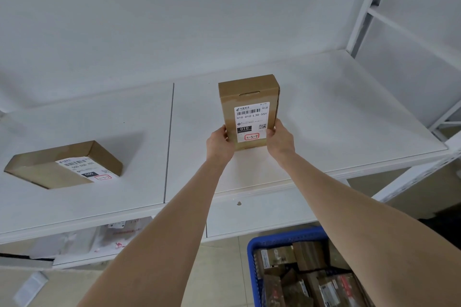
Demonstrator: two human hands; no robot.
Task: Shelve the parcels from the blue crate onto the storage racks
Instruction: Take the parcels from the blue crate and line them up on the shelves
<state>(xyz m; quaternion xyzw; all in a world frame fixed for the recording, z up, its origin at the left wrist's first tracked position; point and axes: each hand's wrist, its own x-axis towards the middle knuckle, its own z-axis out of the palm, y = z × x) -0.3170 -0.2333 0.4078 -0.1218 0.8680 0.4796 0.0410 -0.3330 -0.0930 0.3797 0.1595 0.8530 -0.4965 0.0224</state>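
Open shelf to the right, one box on the left
On the white shelf [349, 112], bare surface runs from the held parcel [249, 97] rightwards to the rack upright [369, 2] at the far corner, and back to the wall [174, 20]. The left hand [219, 143] and right hand [279, 141] grip the parcel's near end, forearms crossing the front edge. A flat box [50, 169] sits well apart on the left board, bare surface between. Below right, the blue crate [252, 252] stands packed with parcels

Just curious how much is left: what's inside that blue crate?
The blue crate holds several brown labelled parcels, piled loosely. Anything beneath them and the crate's bottom are covered, and the picture's edge cuts off the rest.
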